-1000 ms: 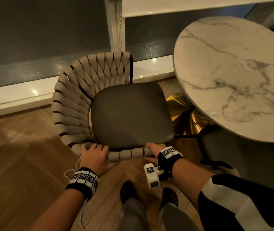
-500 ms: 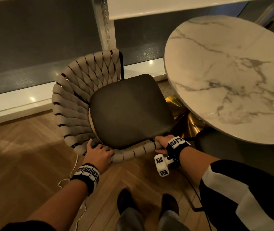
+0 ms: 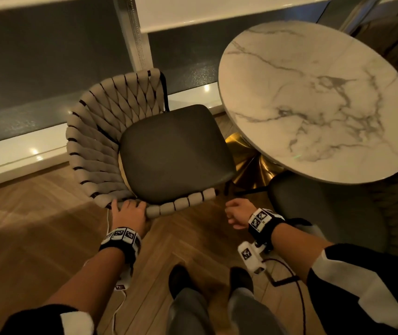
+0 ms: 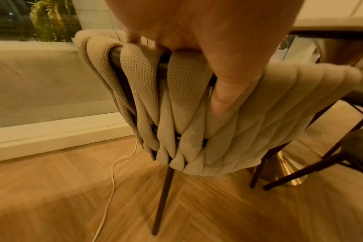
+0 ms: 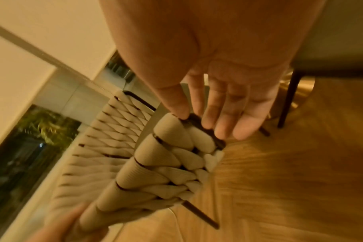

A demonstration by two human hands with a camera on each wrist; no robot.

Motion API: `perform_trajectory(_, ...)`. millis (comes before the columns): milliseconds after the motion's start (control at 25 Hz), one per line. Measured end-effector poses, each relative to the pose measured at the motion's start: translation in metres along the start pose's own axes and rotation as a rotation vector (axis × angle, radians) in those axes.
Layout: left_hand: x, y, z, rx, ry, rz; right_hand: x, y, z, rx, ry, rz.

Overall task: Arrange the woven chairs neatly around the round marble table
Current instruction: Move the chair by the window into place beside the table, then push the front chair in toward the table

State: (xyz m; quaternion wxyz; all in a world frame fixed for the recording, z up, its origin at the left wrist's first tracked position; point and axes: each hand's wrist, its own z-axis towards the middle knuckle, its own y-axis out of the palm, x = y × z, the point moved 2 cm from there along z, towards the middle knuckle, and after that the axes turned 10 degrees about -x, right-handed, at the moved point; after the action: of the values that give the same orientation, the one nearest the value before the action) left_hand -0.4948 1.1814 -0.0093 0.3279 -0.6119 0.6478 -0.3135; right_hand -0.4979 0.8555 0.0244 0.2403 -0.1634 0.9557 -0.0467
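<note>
Our left hand (image 3: pixel 130 213) grips the chair (image 3: pixel 169 151) by its padded woven rim, beside the table (image 3: pixel 314 97); our right hand (image 3: pixel 237 212) hangs open, apparently clear. Stiff frame, probably light: we hold the rim

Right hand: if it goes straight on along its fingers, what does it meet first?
Probably the chair: the right hand is open, and its fingers point at the end of the woven back, just off it. Depth is blurred, so touching or apart is unclear.
</note>
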Motion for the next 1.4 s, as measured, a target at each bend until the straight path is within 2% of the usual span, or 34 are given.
perform_trajectory(80,0.008,0.003,-0.020,0.037,0.007,-0.080,0.041,-0.023,-0.023,-0.013,0.028,-0.115)
perform_trajectory(240,0.039,0.010,-0.065,-0.051,-0.012,-0.314,0.114,-0.069,-0.058,0.049,0.002,-0.216)
perform_trajectory(360,0.090,0.029,-0.111,-0.349,0.078,-0.445,0.167,-0.110,-0.084,0.055,0.021,-0.237)
perform_trajectory(440,0.127,0.048,-0.138,-0.472,0.112,-0.441,0.202,-0.139,-0.092,0.064,0.035,-0.258)
perform_trajectory(600,0.239,0.075,-0.179,-0.482,0.122,-0.494,0.266,-0.222,-0.099,0.049,-0.062,-0.380)
perform_trajectory(760,0.364,0.103,-0.202,-0.500,0.060,-0.581,0.330,-0.331,-0.105,0.141,-0.108,-0.287)
perform_trajectory(920,0.482,0.122,-0.217,-0.562,0.052,-0.829,0.394,-0.433,-0.136,0.352,0.005,-0.297)
perform_trajectory(1000,0.527,0.122,-0.220,-0.538,-0.025,-0.948,0.420,-0.470,-0.146,0.437,0.091,-0.323)
perform_trajectory(1120,0.564,0.128,-0.212,-0.479,-0.170,-1.025,0.461,-0.506,-0.153,0.548,0.183,-0.349)
perform_trajectory(1160,0.572,0.126,-0.212,-0.452,-0.223,-1.043,0.471,-0.514,-0.160,0.617,0.222,-0.287)
perform_trajectory(1240,0.580,0.121,-0.218,-0.433,-0.311,-0.976,0.497,-0.526,-0.159,0.727,0.287,-0.006)
perform_trajectory(1280,0.582,0.120,-0.223,-0.437,-0.346,-0.935,0.506,-0.525,-0.157,0.717,0.291,0.186)
perform_trajectory(1360,0.590,0.117,-0.230,-0.448,-0.370,-0.936,0.512,-0.519,-0.146,0.584,0.241,0.584)
perform_trajectory(1400,0.593,0.120,-0.228,-0.469,-0.343,-0.997,0.508,-0.517,-0.145,0.519,0.216,0.679)
